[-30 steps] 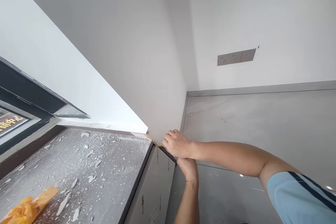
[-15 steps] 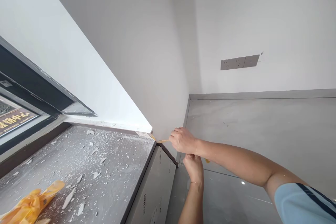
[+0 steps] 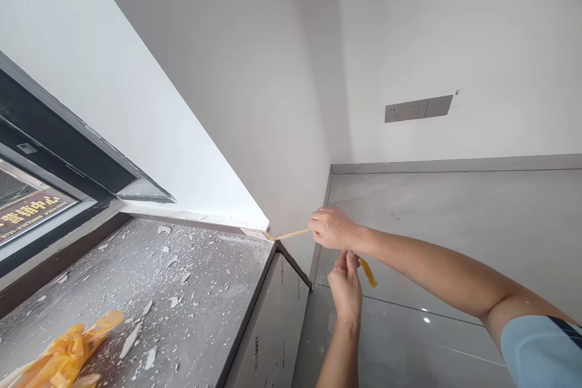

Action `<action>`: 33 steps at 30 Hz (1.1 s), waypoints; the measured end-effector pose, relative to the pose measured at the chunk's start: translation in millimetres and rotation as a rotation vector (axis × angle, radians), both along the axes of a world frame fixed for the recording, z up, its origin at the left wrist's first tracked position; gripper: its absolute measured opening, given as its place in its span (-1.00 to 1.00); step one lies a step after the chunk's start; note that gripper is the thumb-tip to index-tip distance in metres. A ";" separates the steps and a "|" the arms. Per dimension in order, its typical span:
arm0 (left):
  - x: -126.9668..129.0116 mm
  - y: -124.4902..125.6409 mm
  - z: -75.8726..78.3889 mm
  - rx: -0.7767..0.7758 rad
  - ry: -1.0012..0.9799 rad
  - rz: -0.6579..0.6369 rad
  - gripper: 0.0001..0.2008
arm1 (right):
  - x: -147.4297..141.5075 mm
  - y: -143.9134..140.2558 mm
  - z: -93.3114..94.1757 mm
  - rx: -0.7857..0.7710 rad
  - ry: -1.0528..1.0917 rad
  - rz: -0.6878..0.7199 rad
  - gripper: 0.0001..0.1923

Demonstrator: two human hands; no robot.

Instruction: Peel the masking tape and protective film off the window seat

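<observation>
I am looking down at my left hand (image 3: 345,288), nearest to me, its fingers drawn together and pinching the loose yellow end of the tape (image 3: 291,234), which is hanging just right of the fingertips. Just above it my right hand (image 3: 334,227) is clenching the same tape, and the strip is running taut leftward from those fingers to the corner where the sill (image 3: 195,291) meets the wall (image 3: 236,103).

Left of and below the fingers, the sill is lying covered in white flakes, and a crumpled yellow wad (image 3: 68,354) of what looks like spent tape is sitting far to the left on it.

I am judging the risks like this: the strip is thin and stretched, so a sharp tug could be snapping it at the corner and leaving a stub stuck in the joint; pulling at a steep angle could be lifting paint off the wall edge; more flakes could be dropping onto the floor (image 3: 454,224).

On the sill's front face, below the fingers, printing is running sideways, too small for me to read. Far left, beyond the window (image 3: 45,182), a sign with mirrored Chinese characters is showing, not clearly legible. Far right of the fingers, a socket plate (image 3: 418,109) is sitting on the back wall, unlabelled.
</observation>
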State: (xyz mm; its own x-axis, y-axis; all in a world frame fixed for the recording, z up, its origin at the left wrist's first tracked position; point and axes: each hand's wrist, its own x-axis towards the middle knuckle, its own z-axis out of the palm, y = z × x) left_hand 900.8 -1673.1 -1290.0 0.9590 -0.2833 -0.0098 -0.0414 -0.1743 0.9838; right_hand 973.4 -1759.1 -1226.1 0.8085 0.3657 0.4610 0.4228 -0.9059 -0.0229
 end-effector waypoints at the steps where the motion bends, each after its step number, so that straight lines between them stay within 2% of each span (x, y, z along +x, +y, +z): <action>1: 1.0 0.9 -1.3 -0.067 0.072 0.003 -0.59 | -0.1 -1.6 2.4 0.008 0.003 0.005 -0.82; 5: 11.8 11.3 -7.6 -0.222 0.293 0.085 -0.48 | 0.0 -7.1 11.5 0.041 0.007 0.018 -0.83; 10: 27.2 31.2 -2.4 -0.260 0.283 0.235 -0.45 | -1.7 -13.8 21.5 0.056 0.016 0.027 -0.83; 14: 31.8 42.8 17.3 -0.182 0.154 0.387 -0.44 | -4.6 -17.6 27.8 0.069 0.031 0.027 -0.83; 18: 34.4 55.7 48.9 -0.086 0.003 0.549 -0.49 | -5.4 -21.1 32.1 0.080 0.032 0.002 -0.83; 21: 41.9 65.8 72.8 -0.084 -0.047 0.494 -0.59 | -5.2 -23.8 34.5 0.082 0.023 -0.012 -0.84; 25: 57.2 70.5 94.0 -0.201 0.054 0.398 -0.59 | -7.9 -26.0 40.9 0.073 0.019 -0.006 -0.85; 28: 64.3 67.9 99.7 -0.308 0.109 0.414 -0.62 | -12.5 -26.8 48.4 0.060 0.006 0.007 -0.84; 33: 64.8 63.7 99.4 -0.474 0.173 0.462 -0.71 | -21.0 -27.6 59.0 -0.014 -0.036 0.039 -0.83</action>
State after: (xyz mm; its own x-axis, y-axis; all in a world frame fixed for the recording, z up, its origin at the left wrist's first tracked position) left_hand 965.6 -1609.3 -1190.6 0.9784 0.1428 -0.1493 0.0981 0.3149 0.9441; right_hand 952.4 -1786.7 -1167.2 0.7766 0.4033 0.4840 0.4583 -0.8888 0.0054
